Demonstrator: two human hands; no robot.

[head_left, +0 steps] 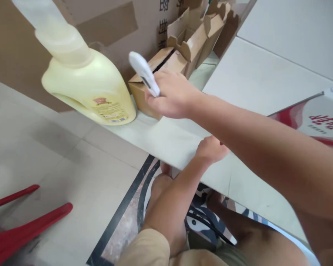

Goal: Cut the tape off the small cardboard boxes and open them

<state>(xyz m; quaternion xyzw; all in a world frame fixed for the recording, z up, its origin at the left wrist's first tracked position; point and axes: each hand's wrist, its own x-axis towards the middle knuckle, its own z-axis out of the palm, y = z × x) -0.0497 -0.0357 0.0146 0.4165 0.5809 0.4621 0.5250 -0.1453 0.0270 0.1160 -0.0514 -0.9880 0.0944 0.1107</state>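
Observation:
My right hand (172,94) is closed around a slim white tool (144,72) with a rounded end and a dark slot in its side; its exact kind is unclear. It is raised above a pale ledge (183,157), in front of a brown cardboard box (147,96). Lower down, my left hand (211,149) rests at the ledge, partly below my right forearm. Its fingers are turned away and hidden, so whether it grips anything does not show. Left of the box stands a large pale yellow pump bottle (86,85) with a printed label.
Open cardboard boxes (195,40) line the back of the ledge, before a big carton (108,26). White panels (272,62) and a red-and-white printed package (316,118) are on the right. A red plastic piece (36,225) stands over the tiled floor (72,166) at left.

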